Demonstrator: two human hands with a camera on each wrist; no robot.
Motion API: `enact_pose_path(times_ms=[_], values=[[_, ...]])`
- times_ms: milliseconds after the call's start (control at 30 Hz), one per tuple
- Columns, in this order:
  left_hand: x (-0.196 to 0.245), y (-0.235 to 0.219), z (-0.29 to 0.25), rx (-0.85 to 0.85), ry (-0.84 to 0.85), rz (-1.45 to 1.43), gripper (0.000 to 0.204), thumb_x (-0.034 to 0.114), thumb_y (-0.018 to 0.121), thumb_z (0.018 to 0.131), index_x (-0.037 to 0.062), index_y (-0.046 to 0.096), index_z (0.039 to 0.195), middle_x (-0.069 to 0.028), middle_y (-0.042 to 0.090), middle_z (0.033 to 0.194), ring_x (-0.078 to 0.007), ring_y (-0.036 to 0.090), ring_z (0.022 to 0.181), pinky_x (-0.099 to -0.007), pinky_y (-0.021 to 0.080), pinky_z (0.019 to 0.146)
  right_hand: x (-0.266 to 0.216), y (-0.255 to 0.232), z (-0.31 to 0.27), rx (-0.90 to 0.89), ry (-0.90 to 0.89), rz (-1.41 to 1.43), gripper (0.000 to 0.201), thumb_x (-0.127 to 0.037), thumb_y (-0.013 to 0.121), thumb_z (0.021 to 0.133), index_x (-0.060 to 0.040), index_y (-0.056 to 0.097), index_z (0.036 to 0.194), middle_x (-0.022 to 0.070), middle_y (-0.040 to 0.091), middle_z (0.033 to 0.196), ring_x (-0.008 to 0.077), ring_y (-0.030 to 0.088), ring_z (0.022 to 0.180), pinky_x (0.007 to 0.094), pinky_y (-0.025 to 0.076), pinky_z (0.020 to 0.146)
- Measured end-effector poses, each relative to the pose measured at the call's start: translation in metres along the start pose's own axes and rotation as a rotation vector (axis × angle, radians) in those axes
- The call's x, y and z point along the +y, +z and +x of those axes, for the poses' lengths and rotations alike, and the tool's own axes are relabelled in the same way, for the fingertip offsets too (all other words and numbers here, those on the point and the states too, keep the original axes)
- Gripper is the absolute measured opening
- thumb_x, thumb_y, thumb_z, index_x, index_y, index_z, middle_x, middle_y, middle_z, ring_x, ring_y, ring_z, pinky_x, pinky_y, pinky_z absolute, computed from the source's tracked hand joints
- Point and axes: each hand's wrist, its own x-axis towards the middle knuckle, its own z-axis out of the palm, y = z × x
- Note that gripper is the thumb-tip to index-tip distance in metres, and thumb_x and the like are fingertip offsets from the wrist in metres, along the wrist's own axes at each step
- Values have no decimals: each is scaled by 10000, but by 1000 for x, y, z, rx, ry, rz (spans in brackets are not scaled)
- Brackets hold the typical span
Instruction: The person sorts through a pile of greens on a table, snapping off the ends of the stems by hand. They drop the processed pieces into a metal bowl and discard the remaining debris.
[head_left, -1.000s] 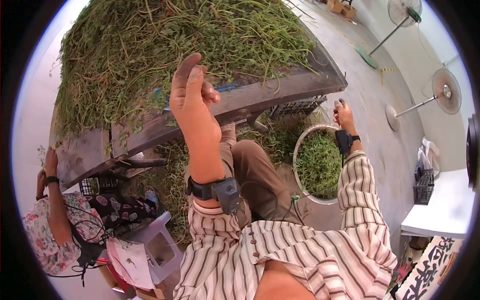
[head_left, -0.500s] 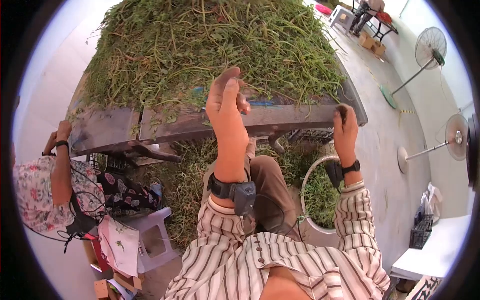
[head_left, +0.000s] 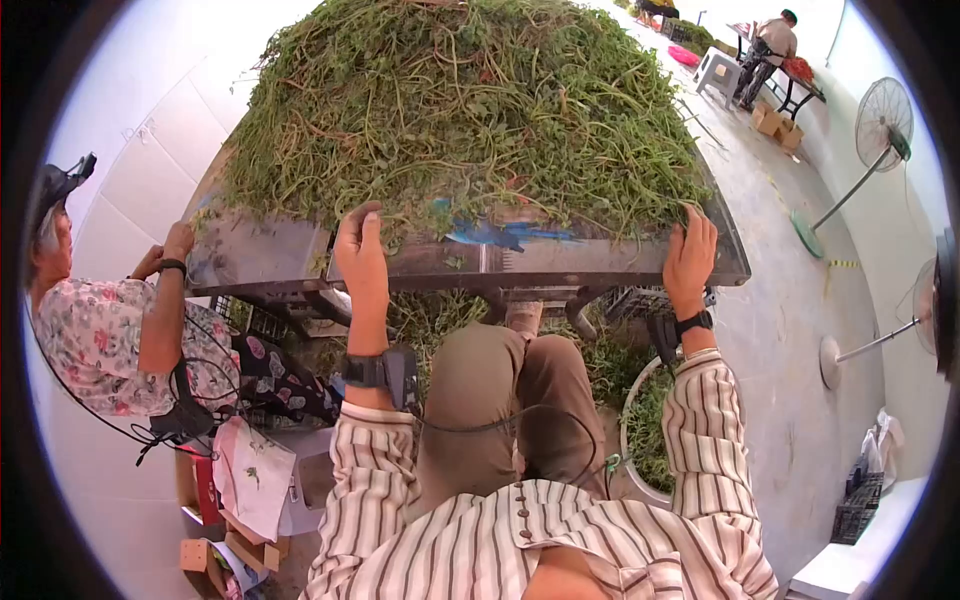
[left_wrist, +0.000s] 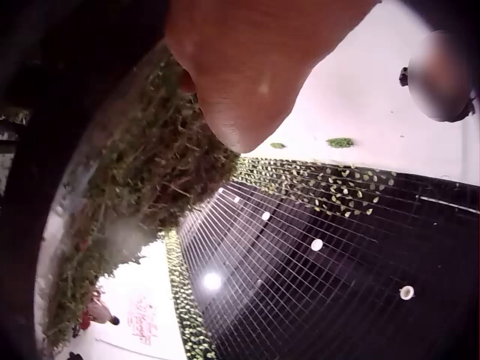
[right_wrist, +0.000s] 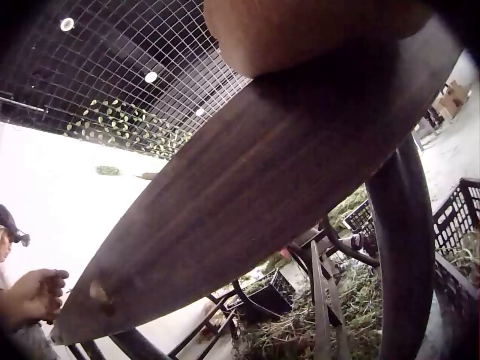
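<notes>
A large heap of green stemmed plants (head_left: 480, 120) covers the dark wooden table (head_left: 270, 250). At the table's near edge, left of the middle, my left hand (head_left: 364, 255) is raised with relaxed fingers beside the heap and holds nothing visible. Near the table's right front corner my right hand (head_left: 690, 258) has its fingers extended at the heap's edge, with nothing seen in it. Blue marks (head_left: 500, 233) show on the tabletop between the hands. The left wrist view has part of the left hand (left_wrist: 247, 67) beside the heap; the right wrist view has the right hand (right_wrist: 315, 34) over the table's edge.
Another person in a floral shirt (head_left: 100, 345) sits at the left with a hand on the table. A round rimmed container (head_left: 630, 440) of greens stands below right. Two fans (head_left: 884, 115) and a black crate (head_left: 858, 508) are at the right. Plants lie under the table.
The view has shifted left and up. My left hand has moved left and down from over the heap to the table's near edge; my right hand has come up from beside the table to its edge.
</notes>
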Motion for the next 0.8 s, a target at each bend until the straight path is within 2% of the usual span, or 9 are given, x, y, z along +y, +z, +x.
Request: enact_pose_path(times_ms=[33, 67, 100, 167, 200, 233, 300, 400, 800], values=[[-7, -3, 1, 23, 96, 154, 203, 154, 519, 909, 25, 611, 1035, -7, 570, 851, -104, 506, 695, -274, 428, 645, 0, 1, 0, 12, -8, 3, 322, -33, 505, 846, -38, 515, 1168, 157, 552, 1112, 351, 481, 1037, 421, 381, 909], [-14, -6, -1, -16, 134, 164, 238, 162, 508, 908, -8, 584, 1057, -59, 566, 929, -186, 513, 871, -353, 407, 797, 0, 1, 0, 3, -2, 0, 322, -33, 505, 846, -38, 515, 1168, 157, 552, 1112, 351, 481, 1037, 421, 381, 909], [-15, -8, -5, -26, 123, 170, 238, 162, 508, 908, -8, 584, 1057, -59, 566, 929, -186, 513, 871, -353, 407, 797, 0, 0, 0, 2, -8, -8, 312, -35, 505, 847, -37, 520, 1159, 156, 555, 1103, 352, 484, 1032, 420, 383, 905], [-17, -6, -9, 66, 324, 611, 260, 164, 505, 897, 0, 564, 1089, -113, 537, 1029, -266, 476, 968, -397, 378, 854, 0, 0, 1, -5, 1, -24, 303, -38, 505, 847, -36, 524, 1149, 155, 559, 1095, 352, 487, 1027, 419, 384, 900], [-22, -7, -6, 79, 353, 698, 275, 165, 506, 886, 17, 552, 1113, -145, 503, 1103, -332, 421, 1027, -428, 342, 901, 0, 0, 1, -10, -4, -27, 294, -40, 506, 847, -36, 528, 1140, 153, 559, 1090, 352, 489, 1023, 419, 386, 895], [-28, -6, -5, 61, 348, 701, 275, 165, 506, 886, 17, 552, 1113, -145, 503, 1103, -332, 421, 1027, -428, 342, 901, 0, -1, 1, -14, -10, -29, 285, -42, 507, 847, -35, 531, 1131, 152, 560, 1085, 352, 492, 1019, 418, 388, 890], [-33, -5, -2, 83, 507, 741, 261, 143, 512, 879, 38, 561, 1113, -135, 513, 1087, -330, 435, 1010, -434, 351, 892, 1, 0, 1, -14, -8, -33, 278, -42, 508, 844, -38, 533, 1122, 144, 562, 1082, 347, 494, 1020, 417, 390, 888], [-30, -3, 6, 95, 596, 763, 253, 109, 513, 868, 48, 568, 1108, -131, 516, 1091, -321, 439, 1010, -436, 354, 894, 2, 2, 0, 8, -16, -38, 280, -41, 510, 839, -45, 536, 1118, 133, 570, 1073, 341, 498, 1021, 410, 393, 889], [-33, -1, 10, 119, 537, 850, 264, 51, 476, 857, 88, 597, 1089, -105, 525, 1091, -315, 442, 1002, -435, 386, 847, 6, 7, -1, 4, 5, -94, 268, -54, 514, 843, -65, 557, 1107, 110, 582, 1067, 331, 508, 1001, 401, 416, 866]])
